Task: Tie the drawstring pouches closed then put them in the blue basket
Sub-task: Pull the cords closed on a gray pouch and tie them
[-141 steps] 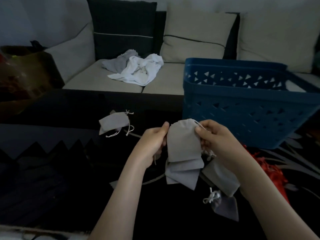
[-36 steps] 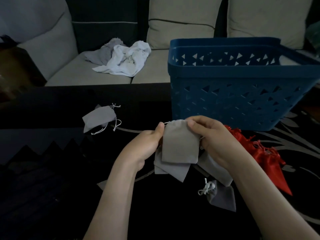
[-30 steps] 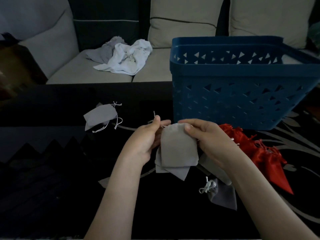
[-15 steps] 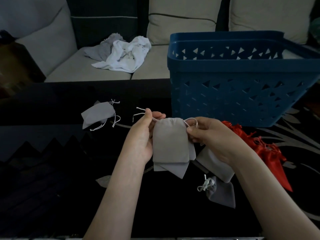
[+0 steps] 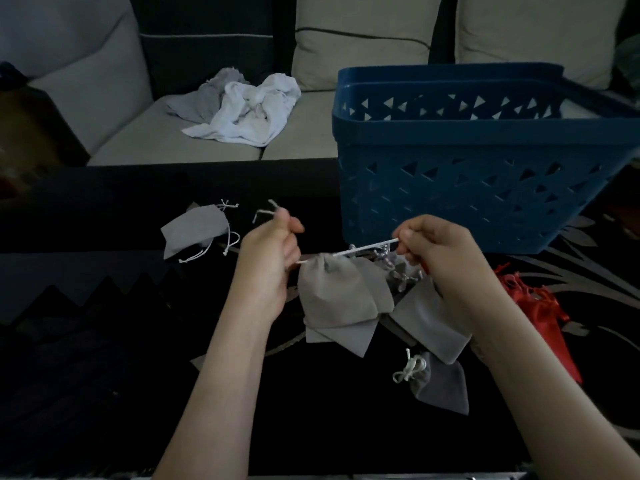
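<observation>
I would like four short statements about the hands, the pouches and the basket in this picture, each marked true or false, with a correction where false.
1. The left hand and the right hand each grip the drawstring of a grey pouch. True.
2. A white cloth lies crumpled on the sofa. True.
3. The blue basket stands on the sofa. False: it stands on the dark table.
4. The red pouches lie left of the left hand. False: they lie to the right of the right hand.
</observation>
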Tool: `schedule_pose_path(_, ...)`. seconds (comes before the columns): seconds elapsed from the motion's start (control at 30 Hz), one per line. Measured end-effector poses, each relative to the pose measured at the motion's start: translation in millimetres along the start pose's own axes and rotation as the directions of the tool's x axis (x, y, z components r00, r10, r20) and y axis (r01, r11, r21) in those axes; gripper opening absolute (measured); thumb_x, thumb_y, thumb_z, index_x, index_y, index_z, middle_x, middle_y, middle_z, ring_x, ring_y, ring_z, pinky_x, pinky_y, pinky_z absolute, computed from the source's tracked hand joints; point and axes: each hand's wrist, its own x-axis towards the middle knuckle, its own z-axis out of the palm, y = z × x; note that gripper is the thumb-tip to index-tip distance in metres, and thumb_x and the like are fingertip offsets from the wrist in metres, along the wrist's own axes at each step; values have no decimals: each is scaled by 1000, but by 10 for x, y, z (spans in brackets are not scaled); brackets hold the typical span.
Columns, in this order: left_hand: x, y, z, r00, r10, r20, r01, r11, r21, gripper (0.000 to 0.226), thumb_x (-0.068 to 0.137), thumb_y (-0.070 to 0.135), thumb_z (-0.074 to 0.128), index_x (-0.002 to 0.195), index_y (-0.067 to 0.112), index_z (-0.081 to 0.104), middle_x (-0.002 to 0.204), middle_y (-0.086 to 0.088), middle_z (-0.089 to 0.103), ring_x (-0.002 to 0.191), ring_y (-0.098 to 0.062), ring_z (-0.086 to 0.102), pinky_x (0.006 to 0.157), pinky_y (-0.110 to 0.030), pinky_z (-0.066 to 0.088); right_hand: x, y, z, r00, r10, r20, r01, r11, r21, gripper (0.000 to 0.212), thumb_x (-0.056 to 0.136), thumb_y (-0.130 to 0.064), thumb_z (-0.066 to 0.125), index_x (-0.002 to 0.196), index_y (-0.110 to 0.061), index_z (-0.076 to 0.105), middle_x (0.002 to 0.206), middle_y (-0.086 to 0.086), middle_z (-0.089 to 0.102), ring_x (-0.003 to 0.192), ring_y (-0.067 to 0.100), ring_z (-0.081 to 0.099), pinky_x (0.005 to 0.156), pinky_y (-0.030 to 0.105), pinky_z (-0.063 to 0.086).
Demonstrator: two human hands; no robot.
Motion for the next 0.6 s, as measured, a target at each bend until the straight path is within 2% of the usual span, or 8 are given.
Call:
schedule_pose_path(0.07,-42,-8,9,990,58,128,-101,925,366,36,102,30,39,83,16,66,46,10,34,43,-4,32,53,-18,31,-17,-56,-1,995,-92,35,93,995,-28,16,93,-7,55,82,-11,65,73,1,61,63,3,53,63,15,44)
schedule_pose_path(0.1,-60,-14,40,981,57,183,-137,878,458,35,102,30,38,87,19,68,46,12,38,44,-3,36,55,-19,33,-26,-91,-6,990,-131,58,133,991,-26,15,93,-8,56,83,-13,66,75,-1,62,67,4,54,66,16,44)
schedule_pose_path(0.17,-125,-33,149,960,54,274,-199,818,539,34,103,28,37,90,23,69,55,16,55,55,-1,53,58,-18,40,-52,-154,15,971,-206,125,209,978,-12,14,91,-7,58,85,-15,67,74,-7,62,69,5,52,67,17,43)
schedule_pose_path(0.23,-196,-93,254,926,77,371,-307,725,616,30,101,25,41,91,23,69,77,9,67,78,-8,62,70,-26,47,-89,-191,56,944,-270,190,273,962,13,16,90,-2,58,87,-15,67,74,-7,62,70,6,54,67,16,43)
schedule_pose_path(0.33,-292,-159,311,883,50,467,-381,656,651,17,94,24,49,90,24,65,85,3,68,84,-11,62,76,-33,47,-125,-194,95,921,-312,233,315,949,25,17,88,-2,61,88,-18,68,76,5,63,71,14,58,69,22,47)
schedule_pose_path(0.4,-306,-170,306,861,50,506,-429,605,671,13,92,27,51,86,28,63,79,8,66,79,-7,61,66,-26,43,-134,-196,107,917,-321,235,329,944,2,17,88,-7,63,87,-23,69,79,11,62,73,23,59,69,29,49)
schedule_pose_path(0.47,-311,-167,328,852,86,516,-469,564,680,24,95,33,48,74,31,60,64,14,60,65,1,55,59,-21,36,-130,-219,119,924,-318,211,315,948,46,18,89,-7,61,88,-22,69,79,10,62,72,24,59,68,31,50)
schedule_pose_path(0.6,-303,-159,335,873,133,468,-421,688,591,42,101,33,38,67,21,58,48,18,52,49,3,47,55,-19,34,-114,-203,163,965,-242,104,227,964,140,18,97,-17,50,108,-18,64,94,4,68,89,16,64,79,24,51)
